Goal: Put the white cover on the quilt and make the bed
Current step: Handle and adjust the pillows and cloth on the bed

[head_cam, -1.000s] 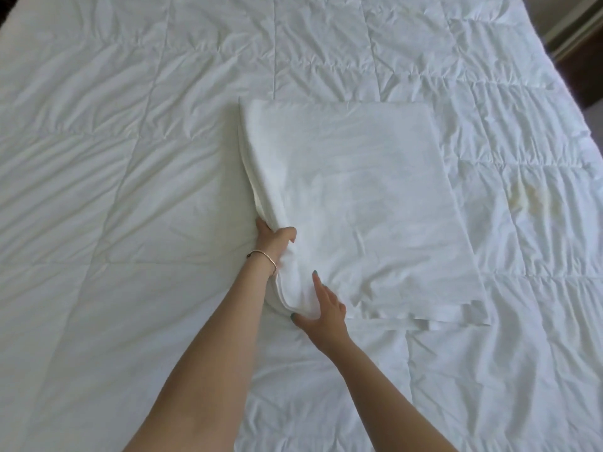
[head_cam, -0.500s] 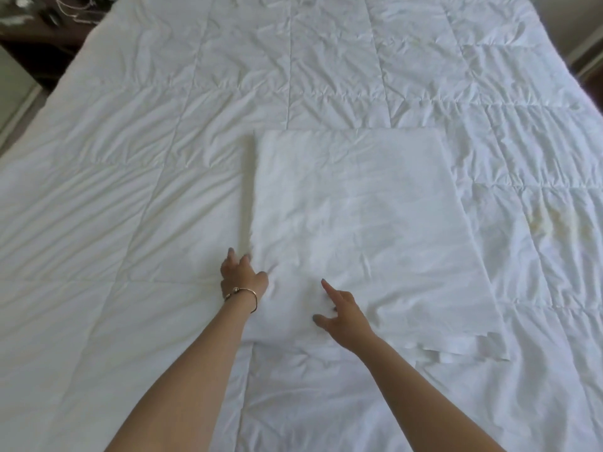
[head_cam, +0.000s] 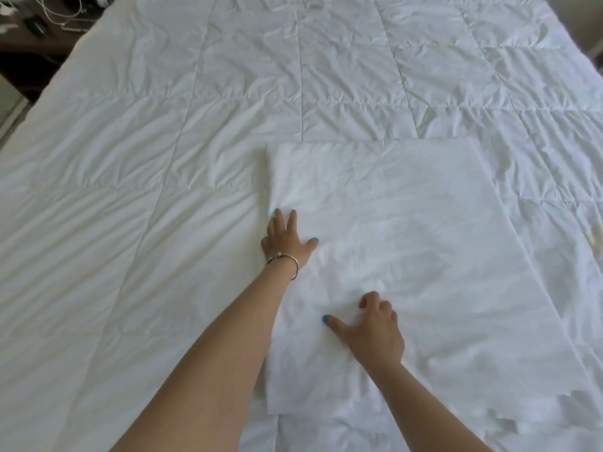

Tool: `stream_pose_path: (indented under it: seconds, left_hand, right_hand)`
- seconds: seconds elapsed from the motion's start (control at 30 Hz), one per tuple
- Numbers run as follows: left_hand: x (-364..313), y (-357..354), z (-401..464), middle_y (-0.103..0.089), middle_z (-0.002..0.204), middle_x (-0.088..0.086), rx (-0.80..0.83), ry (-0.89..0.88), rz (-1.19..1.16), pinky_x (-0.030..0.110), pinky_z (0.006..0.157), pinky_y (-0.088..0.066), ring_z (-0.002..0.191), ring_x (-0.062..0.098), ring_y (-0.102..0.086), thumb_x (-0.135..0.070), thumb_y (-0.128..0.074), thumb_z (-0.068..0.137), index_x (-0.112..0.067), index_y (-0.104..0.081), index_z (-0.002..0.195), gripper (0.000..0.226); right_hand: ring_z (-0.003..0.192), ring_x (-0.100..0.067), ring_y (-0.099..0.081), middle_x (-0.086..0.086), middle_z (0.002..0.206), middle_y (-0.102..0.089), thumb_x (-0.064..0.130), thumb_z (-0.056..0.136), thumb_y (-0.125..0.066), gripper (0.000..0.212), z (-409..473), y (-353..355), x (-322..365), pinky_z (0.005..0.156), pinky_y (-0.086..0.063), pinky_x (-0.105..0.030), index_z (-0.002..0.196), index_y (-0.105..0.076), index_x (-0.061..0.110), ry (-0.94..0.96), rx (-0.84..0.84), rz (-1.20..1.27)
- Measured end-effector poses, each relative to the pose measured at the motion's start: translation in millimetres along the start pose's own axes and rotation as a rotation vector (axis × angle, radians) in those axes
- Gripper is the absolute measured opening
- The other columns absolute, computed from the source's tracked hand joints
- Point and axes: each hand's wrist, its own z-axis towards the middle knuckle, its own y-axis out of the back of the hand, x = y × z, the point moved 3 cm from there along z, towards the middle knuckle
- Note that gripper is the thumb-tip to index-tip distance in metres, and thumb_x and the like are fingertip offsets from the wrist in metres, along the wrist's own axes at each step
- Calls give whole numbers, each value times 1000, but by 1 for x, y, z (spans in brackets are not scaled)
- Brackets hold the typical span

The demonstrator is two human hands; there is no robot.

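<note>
Two bare hands lie on the folded white cover (head_cam: 408, 243), which rests on the quilt (head_cam: 163, 158) spread across the bed, slightly right of centre and near me. I see my left hand (head_cam: 285, 239) flat at the cover's left edge, fingers straight and spread, thumb pointing right, pressing the cloth and gripping nothing; a thin bracelet (head_cam: 287, 261) circles its wrist. My right hand (head_cam: 375, 327) sits nearer, on the cover's near-left part, thumb stretched left and fingers curled down onto the cloth; whether they pinch a fold I cannot tell. No writing or label is readable on cover or quilt. A dark bedside counter (head_cam: 29, 44) with white cables (head_cam: 62, 14) shows at the upper left. Compared with half a second ago, the left hand has moved farther up the cover's left edge and opened flat, while the right fingers have curled inward. A second ago, the left hand held that edge lifted.
</note>
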Motion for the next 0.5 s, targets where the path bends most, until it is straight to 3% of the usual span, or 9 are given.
stream_pose_path:
  seconds: [0.07, 0.1, 0.13, 0.17, 0.2, 0.23, 0.3, 0.4, 0.5]
  left_hand:
    - [7, -4, 12, 24, 159, 0, 13, -38, 60, 46, 116, -6, 147, 17, 20, -71, -43, 85, -42, 3, 152, 85]
    - [11, -6, 20, 29, 158, 0, 7, -53, 78, 47, 117, 0, 145, 16, 25, -77, -40, 82, -46, 7, 150, 88]
    - [13, -8, 27, 31, 157, 0, -13, -68, 90, 46, 118, 3, 144, 16, 28, -81, -37, 79, -48, 10, 149, 90]
    - [14, -9, 34, 31, 157, 0, -46, -80, 94, 45, 118, 4, 144, 17, 28, -84, -36, 77, -49, 10, 148, 92]
    - [13, -10, 42, 28, 158, 1, -94, -87, 89, 43, 119, 4, 145, 19, 25, -86, -35, 76, -49, 9, 148, 92]
    - [11, -11, 50, 25, 159, 3, -149, -87, 77, 43, 120, 2, 147, 22, 21, -86, -36, 75, -49, 6, 149, 93]
    - [3, -10, 71, 19, 160, 8, -232, -79, 52, 43, 120, -2, 148, 28, 12, -86, -40, 73, -48, 3, 149, 95]
    - [-6, -1, 108, 11, 161, 15, -303, -62, -25, 42, 119, -8, 148, 30, 0, -87, -47, 67, -48, -2, 149, 101]
    - [-9, 14, 144, 0, 161, 17, -333, -35, -148, 39, 117, -13, 148, 26, -10, -86, -54, 63, -43, 1, 151, 112]
  right_hand:
    - [128, -23, -33, 2, 138, -32, 78, 58, -67, 96, 22, 0, 22, 100, -37, -37, 133, -28, 34, 125, -74, -184]
    - [142, -26, -15, 1, 153, -13, 82, 59, -63, 109, 36, 1, 32, 111, -22, -42, 146, -13, 39, 207, -52, -263]
    - [148, -27, 7, 4, 160, 10, 86, 63, -52, 111, 50, 1, 39, 116, -5, -47, 149, 6, 46, 277, -23, -297]
    - [147, -23, 22, 9, 159, 25, 89, 71, -34, 99, 63, 2, 43, 117, 6, -49, 146, 18, 52, 310, 8, -294]
    - [145, -20, 29, 12, 158, 29, 86, 76, -14, 83, 76, 0, 44, 117, 9, -51, 143, 24, 55, 312, 35, -281]
    - [144, -17, 30, 14, 158, 28, 82, 78, 1, 71, 87, -6, 42, 118, 10, -52, 140, 28, 57, 304, 38, -279]
    - [146, -15, 25, 15, 160, 22, 76, 84, 9, 61, 101, -23, 35, 118, 9, -51, 141, 25, 58, 286, -64, -299]
    - [150, -21, -6, 10, 162, -10, 69, 94, -8, 60, 117, -43, 31, 117, -3, -52, 151, -6, 51, 272, -209, -304]
    - [149, -23, -15, 8, 161, -19, 67, 94, -11, 61, 126, -53, 26, 115, -5, -52, 152, -13, 47, 285, -266, -341]
